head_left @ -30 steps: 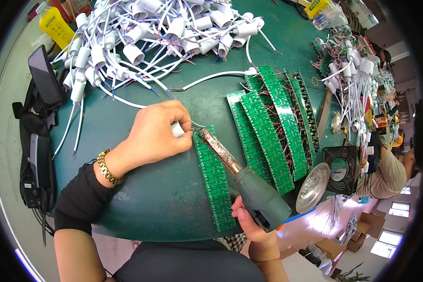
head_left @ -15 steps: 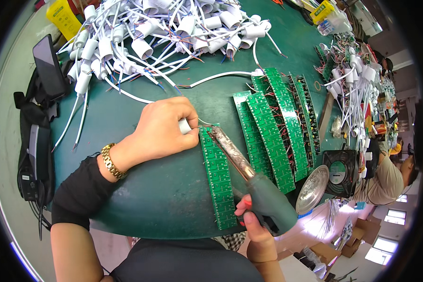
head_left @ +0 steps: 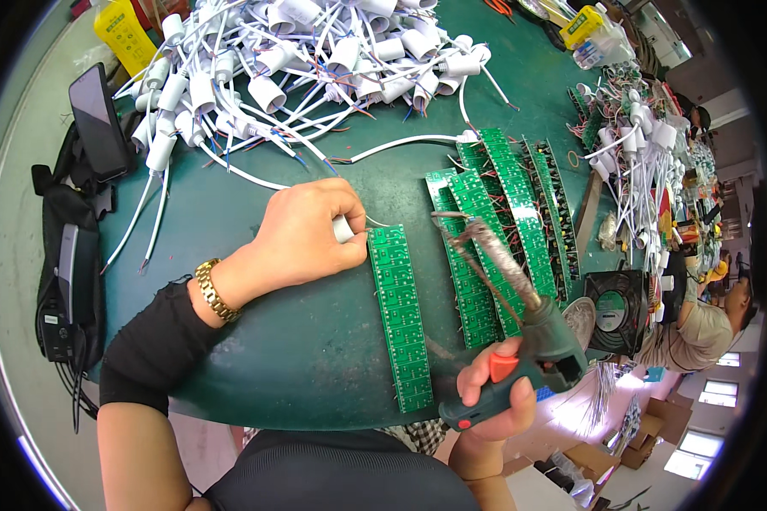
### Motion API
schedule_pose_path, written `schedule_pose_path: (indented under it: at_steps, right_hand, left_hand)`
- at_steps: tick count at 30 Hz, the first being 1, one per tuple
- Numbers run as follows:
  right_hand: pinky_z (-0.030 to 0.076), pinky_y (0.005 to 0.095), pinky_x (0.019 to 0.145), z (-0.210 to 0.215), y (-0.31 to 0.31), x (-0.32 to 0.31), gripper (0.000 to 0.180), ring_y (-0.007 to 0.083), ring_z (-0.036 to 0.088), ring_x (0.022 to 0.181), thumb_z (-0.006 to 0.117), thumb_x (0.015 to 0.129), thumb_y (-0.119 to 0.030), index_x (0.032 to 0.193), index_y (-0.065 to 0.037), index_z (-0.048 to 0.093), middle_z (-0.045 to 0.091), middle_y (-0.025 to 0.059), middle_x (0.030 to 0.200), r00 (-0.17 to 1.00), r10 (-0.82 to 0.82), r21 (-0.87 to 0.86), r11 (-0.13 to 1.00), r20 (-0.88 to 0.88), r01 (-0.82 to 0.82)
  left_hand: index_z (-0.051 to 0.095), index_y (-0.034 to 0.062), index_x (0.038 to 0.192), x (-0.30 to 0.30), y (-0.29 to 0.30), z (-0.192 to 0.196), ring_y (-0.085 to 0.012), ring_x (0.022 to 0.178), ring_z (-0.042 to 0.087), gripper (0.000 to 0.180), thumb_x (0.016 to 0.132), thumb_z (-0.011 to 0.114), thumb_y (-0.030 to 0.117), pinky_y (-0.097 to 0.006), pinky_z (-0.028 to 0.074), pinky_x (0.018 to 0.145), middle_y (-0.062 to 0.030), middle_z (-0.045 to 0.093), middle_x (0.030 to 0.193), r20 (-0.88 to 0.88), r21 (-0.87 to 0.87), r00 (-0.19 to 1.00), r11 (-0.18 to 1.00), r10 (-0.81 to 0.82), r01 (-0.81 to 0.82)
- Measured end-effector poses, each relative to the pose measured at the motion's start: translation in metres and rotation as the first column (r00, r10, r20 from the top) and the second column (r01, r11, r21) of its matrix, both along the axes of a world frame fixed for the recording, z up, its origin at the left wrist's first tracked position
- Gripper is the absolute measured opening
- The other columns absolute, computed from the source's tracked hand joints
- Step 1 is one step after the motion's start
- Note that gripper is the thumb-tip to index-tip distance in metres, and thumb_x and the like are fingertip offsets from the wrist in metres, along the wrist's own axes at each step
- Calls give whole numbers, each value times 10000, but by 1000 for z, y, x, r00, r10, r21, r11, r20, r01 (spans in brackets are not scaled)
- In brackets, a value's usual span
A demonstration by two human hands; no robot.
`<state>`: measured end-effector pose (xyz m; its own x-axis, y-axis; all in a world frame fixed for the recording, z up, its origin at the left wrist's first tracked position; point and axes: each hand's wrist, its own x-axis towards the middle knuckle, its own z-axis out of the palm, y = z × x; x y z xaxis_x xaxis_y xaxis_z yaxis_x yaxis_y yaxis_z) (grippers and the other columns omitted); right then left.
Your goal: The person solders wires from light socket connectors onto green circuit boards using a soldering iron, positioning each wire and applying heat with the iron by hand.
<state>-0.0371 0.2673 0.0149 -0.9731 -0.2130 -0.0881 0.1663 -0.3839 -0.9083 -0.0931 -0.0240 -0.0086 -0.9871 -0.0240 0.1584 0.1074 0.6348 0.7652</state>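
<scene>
Fingers (head_left: 349,202) of the left hand (head_left: 285,238), per my head view, are pinched around a smooth white plastic socket (head_left: 343,229); a thin wire (head_left: 377,220) reaches the far end of a flat, rectangular green circuit strip (head_left: 402,328). I read the right hand (head_left: 513,417) as wrapped around a pistol-shaped soldering tool (head_left: 556,336) with matte green housing, red trigger (head_left: 504,367) and scorched metal barrel (head_left: 507,258). The strip lies on the scuffed green worktop (head_left: 307,349), left of a row of overlapping boards (head_left: 477,213). White sockets (head_left: 268,94) with blue and brown leads are heaped at the far side. Cartons (head_left: 595,451) occupy the floor at right. I note the left hand knuckles-up, its wrist in a gold-coloured band (head_left: 213,291); the right is raised at the near edge, tool tip apart from the strip.
</scene>
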Motion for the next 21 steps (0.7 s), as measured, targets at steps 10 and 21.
schedule_pose_path:
  at_steps: [10,21]
  right_hand:
    - [424,308,492,-4,-5,13,506,183,523,513,553,934,-381,1293,-63,390,562,141,803,987,156,-259,955,25,-145]
    - [521,334,606,-6,-19,27,600,235,616,666,684,889,-289,1337,-31,380,595,187,863,977,214,-262,943,9,-204]
  left_hand:
    - [633,27,719,3,3,3,-212,719,645,92,684,705,71,-314,505,680,-62,655,824,23,14,999,999,33,-34]
    - [641,30,727,4,4,6,-219,720,642,87,695,704,81,-322,507,688,-65,656,823,8,-23,999,999,45,-44]
